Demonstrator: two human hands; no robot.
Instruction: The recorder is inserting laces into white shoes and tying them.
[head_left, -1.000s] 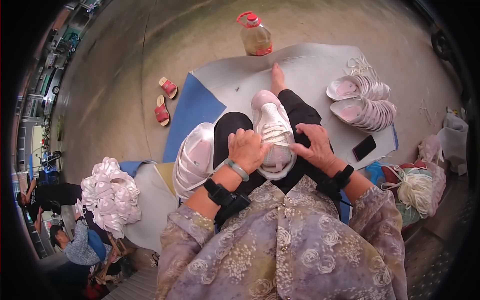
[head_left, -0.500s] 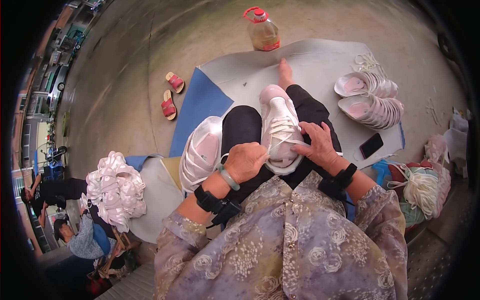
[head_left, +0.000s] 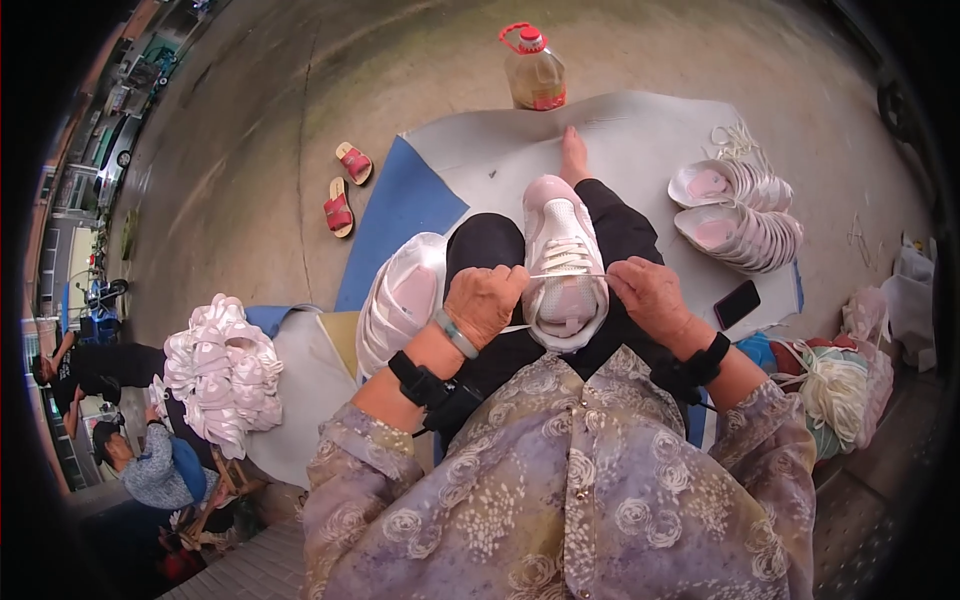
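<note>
Across the shoe (head_left: pixel 559 225), curled left hand (head_left: pixel 486 303) and right hand (head_left: pixel 649 298) stretch lace (head_left: pixel 568 275).

There are one left hand (head_left: pixel 487 305), one right hand (head_left: pixel 650 301), one laced shoe (head_left: pixel 560 222), two red sandals (head_left: pixel 339 213), one red-capped jug (head_left: pixel 535 78), one phone (head_left: pixel 738 304), one bare foot (head_left: pixel 573 155).

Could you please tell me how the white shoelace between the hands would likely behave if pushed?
The white shoelace would probably buckle, being thin and stretched straight between the left hand and right hand. It is likely light, given its narrow width. Slack, it may go limp, as the similar bundle of laces droops at right.
</note>
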